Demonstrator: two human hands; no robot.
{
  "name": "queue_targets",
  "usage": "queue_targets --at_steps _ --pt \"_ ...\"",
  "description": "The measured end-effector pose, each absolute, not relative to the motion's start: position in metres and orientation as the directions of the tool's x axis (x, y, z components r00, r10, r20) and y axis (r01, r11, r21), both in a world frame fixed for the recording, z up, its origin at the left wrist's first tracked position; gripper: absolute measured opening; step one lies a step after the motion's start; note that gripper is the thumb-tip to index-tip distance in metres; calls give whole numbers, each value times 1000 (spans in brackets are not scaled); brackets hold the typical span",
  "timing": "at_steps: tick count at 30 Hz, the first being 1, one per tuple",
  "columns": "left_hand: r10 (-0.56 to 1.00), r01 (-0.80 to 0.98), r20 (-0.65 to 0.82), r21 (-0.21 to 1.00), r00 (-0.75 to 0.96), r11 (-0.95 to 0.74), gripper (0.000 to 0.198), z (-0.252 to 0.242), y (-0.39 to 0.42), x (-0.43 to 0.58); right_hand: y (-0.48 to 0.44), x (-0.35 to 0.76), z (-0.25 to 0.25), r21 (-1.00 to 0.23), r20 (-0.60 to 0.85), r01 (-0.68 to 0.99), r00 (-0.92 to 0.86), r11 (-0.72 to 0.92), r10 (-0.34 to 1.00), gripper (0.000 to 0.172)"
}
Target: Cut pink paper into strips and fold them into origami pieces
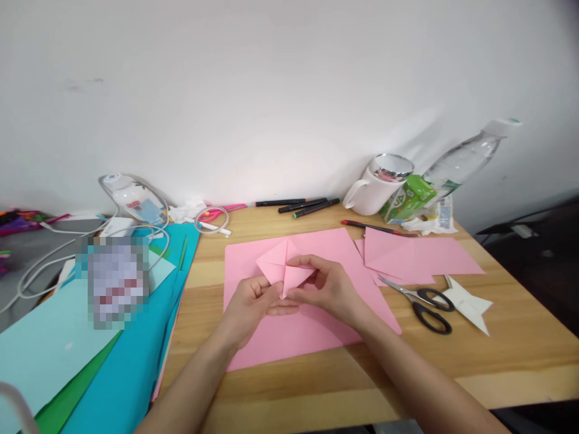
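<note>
A small folded pink paper [286,256], diamond-shaped with creases meeting near its middle, is held up between both hands. My left hand [253,306] pinches its lower corner, thumb in front and fingers curled behind. On the right side of the paper, my right hand [332,289] grips the edge between thumb and fingers. Beneath the hands lies a large pink sheet [253,343] on the wooden table. Some fingertips are hidden behind the folded paper.
Black-handled scissors [427,304], a white paper cutout [465,304] and pink paper pieces [407,256] lie right. Behind stand a white mug [373,190], a green carton [409,199] and a tilted plastic bottle [470,157]. Markers [310,207] line the wall; blue sheets [140,361] lie left.
</note>
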State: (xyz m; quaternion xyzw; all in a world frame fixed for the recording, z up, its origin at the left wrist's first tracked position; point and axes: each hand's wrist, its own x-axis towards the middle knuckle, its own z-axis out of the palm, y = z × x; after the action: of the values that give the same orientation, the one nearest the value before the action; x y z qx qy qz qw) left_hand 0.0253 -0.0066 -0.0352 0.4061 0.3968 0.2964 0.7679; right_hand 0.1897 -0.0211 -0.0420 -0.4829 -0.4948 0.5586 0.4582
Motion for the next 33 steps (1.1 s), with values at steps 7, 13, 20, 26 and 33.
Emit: queue_targets --at_steps 7,13,20,26,33 --pt "782 -141 -366 859 505 493 29 -40 -8 25 -22 189 -41 -993 -113 -22 -110 -116 987 38" --pt "789 -151 -395 845 471 513 22 -34 -9 29 -23 189 -43 -995 -93 31 -88 -91 992 37" --pt "771 -123 -348 870 534 478 28 -36 -9 26 -23 190 -47 -995 -84 57 -74 -80 994 38" --pt "783 -88 -359 883 507 462 28 -35 -9 27 -22 191 -45 -994 -110 19 -78 -109 991 38" --pt "818 -160 -343 875 461 457 17 -38 -10 27 -19 193 -39 -997 -65 -34 -57 -67 996 39"
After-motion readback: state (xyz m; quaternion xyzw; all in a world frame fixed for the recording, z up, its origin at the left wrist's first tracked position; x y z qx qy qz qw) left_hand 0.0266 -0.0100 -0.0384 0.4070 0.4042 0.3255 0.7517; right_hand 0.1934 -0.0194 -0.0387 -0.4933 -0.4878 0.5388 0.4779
